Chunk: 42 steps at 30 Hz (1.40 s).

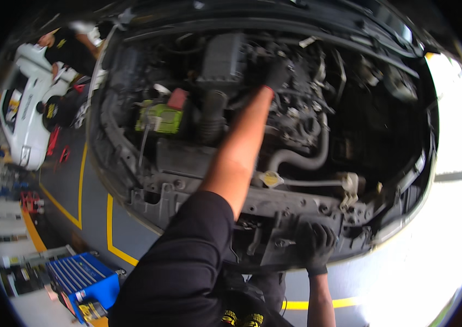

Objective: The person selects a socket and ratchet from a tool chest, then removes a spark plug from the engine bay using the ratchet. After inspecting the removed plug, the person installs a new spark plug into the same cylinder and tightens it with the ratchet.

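Left hand (280, 75) is reaching into the engine (299, 111) at one o'clock, grip too blurred to tell, while right hand (317, 243), fingers curling, hold unclear, is resting against the front panel (272, 252) toward five, presumably bracing the lean.

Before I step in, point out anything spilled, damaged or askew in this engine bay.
Nothing clearly stands out: no spill or break shows around the boxy green battery, ribbed black hose or curved grey hose. The black-gloved left hand blurs against the dark metal engine, so damage there can't be judged.
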Each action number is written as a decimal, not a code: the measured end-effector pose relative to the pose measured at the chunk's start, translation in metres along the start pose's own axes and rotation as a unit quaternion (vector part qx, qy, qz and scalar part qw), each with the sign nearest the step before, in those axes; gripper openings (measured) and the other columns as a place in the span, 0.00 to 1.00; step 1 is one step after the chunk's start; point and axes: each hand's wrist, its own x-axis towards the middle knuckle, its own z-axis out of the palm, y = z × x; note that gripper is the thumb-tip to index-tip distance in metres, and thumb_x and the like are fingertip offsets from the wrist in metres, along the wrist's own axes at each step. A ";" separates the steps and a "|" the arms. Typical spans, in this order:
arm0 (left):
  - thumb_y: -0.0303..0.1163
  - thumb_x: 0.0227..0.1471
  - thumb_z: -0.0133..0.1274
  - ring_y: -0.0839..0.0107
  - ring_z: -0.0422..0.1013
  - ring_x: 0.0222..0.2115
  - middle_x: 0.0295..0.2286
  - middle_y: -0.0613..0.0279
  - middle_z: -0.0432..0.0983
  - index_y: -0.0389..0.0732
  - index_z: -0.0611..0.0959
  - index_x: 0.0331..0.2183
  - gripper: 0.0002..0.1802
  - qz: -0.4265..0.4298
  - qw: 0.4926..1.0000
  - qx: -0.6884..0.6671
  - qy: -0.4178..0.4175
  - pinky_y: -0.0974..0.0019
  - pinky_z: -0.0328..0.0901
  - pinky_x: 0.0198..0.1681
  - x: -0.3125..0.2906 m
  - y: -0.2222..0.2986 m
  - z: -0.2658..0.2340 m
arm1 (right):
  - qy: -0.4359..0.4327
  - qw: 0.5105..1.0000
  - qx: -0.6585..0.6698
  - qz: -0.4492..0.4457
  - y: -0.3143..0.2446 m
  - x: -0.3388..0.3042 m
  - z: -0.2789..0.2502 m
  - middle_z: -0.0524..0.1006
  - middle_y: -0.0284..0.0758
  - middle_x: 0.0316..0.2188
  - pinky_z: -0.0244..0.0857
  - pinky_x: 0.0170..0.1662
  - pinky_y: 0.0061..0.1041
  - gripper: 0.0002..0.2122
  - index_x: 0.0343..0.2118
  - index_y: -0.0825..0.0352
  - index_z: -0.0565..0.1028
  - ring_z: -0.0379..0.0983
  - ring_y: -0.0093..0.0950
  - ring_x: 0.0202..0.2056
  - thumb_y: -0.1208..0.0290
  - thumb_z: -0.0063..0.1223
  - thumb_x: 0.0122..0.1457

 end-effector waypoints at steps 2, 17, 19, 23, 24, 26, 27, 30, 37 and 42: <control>0.48 0.49 0.69 0.45 0.84 0.36 0.31 0.44 0.86 0.43 0.91 0.36 0.19 -0.048 0.998 0.000 0.036 0.42 0.75 0.43 0.012 0.048 0.003 | 0.011 1.000 -0.019 0.020 0.003 -0.004 0.004 0.77 0.38 0.53 0.68 0.61 0.52 0.23 0.58 0.59 0.82 0.74 0.44 0.56 0.65 0.70 0.58; 0.43 0.60 0.64 0.47 0.83 0.49 0.47 0.46 0.86 0.45 0.85 0.51 0.21 -0.125 0.988 -0.081 -0.035 0.42 0.75 0.51 -0.002 0.061 -0.030 | 0.047 0.998 -0.027 0.016 0.004 -0.003 0.012 0.78 0.41 0.48 0.70 0.54 0.50 0.11 0.49 0.64 0.82 0.75 0.45 0.51 0.72 0.68 0.64; 0.45 0.60 0.60 0.49 0.82 0.52 0.50 0.49 0.84 0.46 0.84 0.53 0.22 -0.078 0.994 -0.072 0.019 0.38 0.72 0.54 -0.005 0.066 -0.026 | 0.047 0.998 -0.043 0.010 0.000 0.000 0.006 0.79 0.41 0.48 0.69 0.55 0.51 0.11 0.49 0.63 0.82 0.75 0.45 0.50 0.70 0.66 0.66; 0.45 0.62 0.55 0.51 0.80 0.55 0.54 0.51 0.83 0.49 0.86 0.52 0.20 -0.010 0.998 -0.019 -0.056 0.34 0.69 0.58 -0.005 0.024 -0.010 | 0.041 0.999 -0.008 -0.004 0.007 -0.001 0.012 0.79 0.39 0.48 0.67 0.58 0.53 0.13 0.52 0.61 0.82 0.75 0.45 0.51 0.67 0.65 0.65; 0.46 0.61 0.57 0.50 0.80 0.54 0.53 0.49 0.83 0.47 0.86 0.52 0.21 -0.023 0.998 -0.032 -0.043 0.36 0.70 0.58 0.001 0.024 -0.006 | 0.028 0.999 0.015 0.000 0.007 0.000 0.010 0.79 0.38 0.49 0.67 0.58 0.53 0.15 0.52 0.60 0.82 0.75 0.45 0.52 0.67 0.65 0.64; 0.48 0.59 0.62 0.49 0.80 0.53 0.51 0.46 0.84 0.44 0.86 0.51 0.24 -0.045 0.997 -0.059 -0.037 0.40 0.71 0.57 0.003 0.024 0.002 | -0.013 0.999 0.043 0.020 0.003 0.005 0.004 0.79 0.39 0.51 0.66 0.59 0.53 0.16 0.53 0.59 0.82 0.74 0.46 0.54 0.66 0.65 0.62; 0.49 0.58 0.64 0.48 0.80 0.53 0.50 0.44 0.84 0.43 0.86 0.51 0.26 -0.052 0.995 -0.078 -0.040 0.42 0.72 0.57 0.007 0.032 0.005 | -0.034 0.998 0.045 0.039 0.003 0.003 -0.001 0.79 0.40 0.51 0.66 0.60 0.52 0.17 0.52 0.59 0.82 0.74 0.47 0.54 0.65 0.65 0.60; 0.51 0.55 0.71 0.47 0.81 0.51 0.48 0.39 0.84 0.38 0.86 0.51 0.31 -0.078 0.991 -0.104 -0.040 0.48 0.74 0.56 0.011 0.045 -0.011 | -0.004 0.999 0.005 0.037 0.007 0.007 0.000 0.78 0.39 0.52 0.66 0.61 0.51 0.20 0.55 0.59 0.81 0.73 0.45 0.56 0.66 0.67 0.58; 0.46 0.63 0.63 0.46 0.79 0.55 0.50 0.44 0.85 0.43 0.87 0.53 0.22 0.048 0.963 -0.253 -0.080 0.47 0.73 0.58 -0.005 0.024 -0.022 | 0.014 0.999 0.009 0.048 0.006 0.006 0.003 0.77 0.34 0.52 0.68 0.59 0.49 0.23 0.55 0.56 0.81 0.74 0.42 0.54 0.66 0.69 0.54; 0.53 0.57 0.70 0.43 0.83 0.37 0.35 0.42 0.86 0.38 0.87 0.46 0.28 -0.016 0.999 -0.050 -0.003 0.46 0.74 0.40 0.003 0.024 -0.026 | 0.001 0.998 0.026 0.061 0.005 -0.002 0.004 0.77 0.37 0.55 0.66 0.62 0.49 0.27 0.59 0.56 0.80 0.72 0.44 0.57 0.66 0.69 0.53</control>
